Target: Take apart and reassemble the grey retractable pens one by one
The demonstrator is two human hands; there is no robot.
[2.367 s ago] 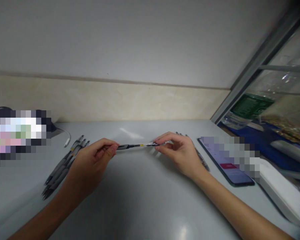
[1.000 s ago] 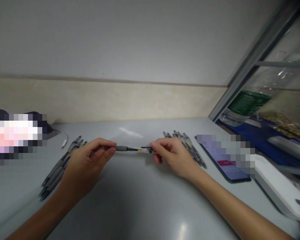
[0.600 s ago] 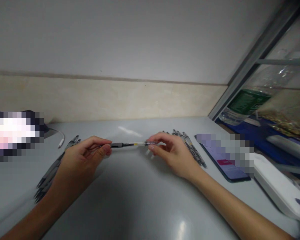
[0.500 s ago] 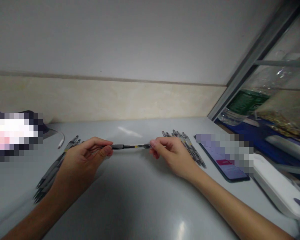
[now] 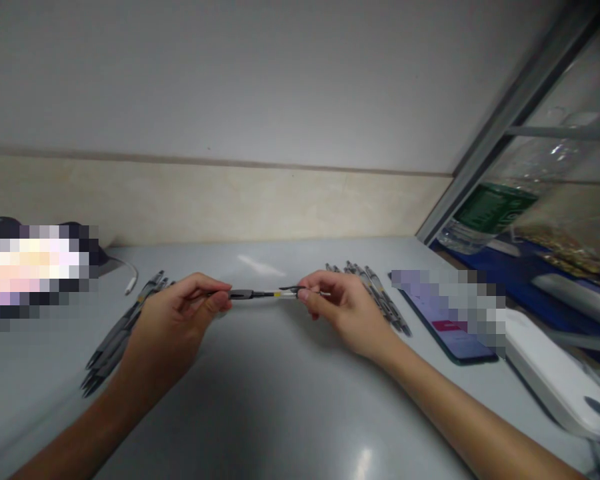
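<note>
Noting the grey desktop [image 5: 290, 393] first: it fills the space between both forearms, smooth, with glare patches. Left hand [image 5: 180, 320] pinches the grip end of the held pen [image 5: 243, 295]; right hand [image 5: 347, 307] has a narrow thumb-and-finger hold on its clip end. We see that pen near level, between the hands, above the surface. Sideways room is bounded by left pens [image 5: 115, 337], partly hidden by the left arm, and right pens [image 5: 383, 297], just beside the right hand. Further right we tag a phone [image 5: 447, 327] and white case [image 5: 545, 373]. Desktop's back edge meets a cream strip [image 5: 260, 203], grey wall [image 5: 260, 80] above; right, a metal frame [image 5: 480, 157], bottle [image 5: 500, 207] beyond.
</note>
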